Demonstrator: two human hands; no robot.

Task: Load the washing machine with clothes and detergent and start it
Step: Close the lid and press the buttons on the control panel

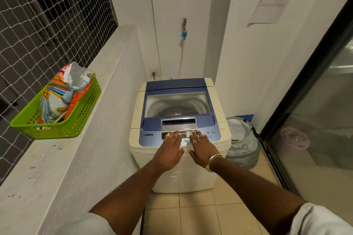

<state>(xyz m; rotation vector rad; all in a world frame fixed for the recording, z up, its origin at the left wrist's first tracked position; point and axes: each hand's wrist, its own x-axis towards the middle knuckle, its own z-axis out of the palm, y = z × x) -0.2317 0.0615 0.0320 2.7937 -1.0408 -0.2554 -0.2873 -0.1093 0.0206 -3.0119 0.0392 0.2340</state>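
A cream top-loading washing machine [179, 173] with a blue lid [177, 84] stands against the far wall, lid closed, drum visible through its window. My left hand [170, 149] and my right hand [202, 147] lie flat side by side on the front control panel [150, 137], fingers spread, holding nothing. A colourful detergent bag [59, 97] sits in a green plastic basket [76, 122] on the ledge at left. A white laundry bag [242, 139] stands on the floor to the right of the machine.
A concrete ledge [47, 168] runs along the left under a netted opening [47, 15]. A glass sliding door [315, 120] closes the right side. A tap with hose [184, 30] and a wall socket [154, 72] are behind the machine. Beige floor tiles [200, 213] lie in front.
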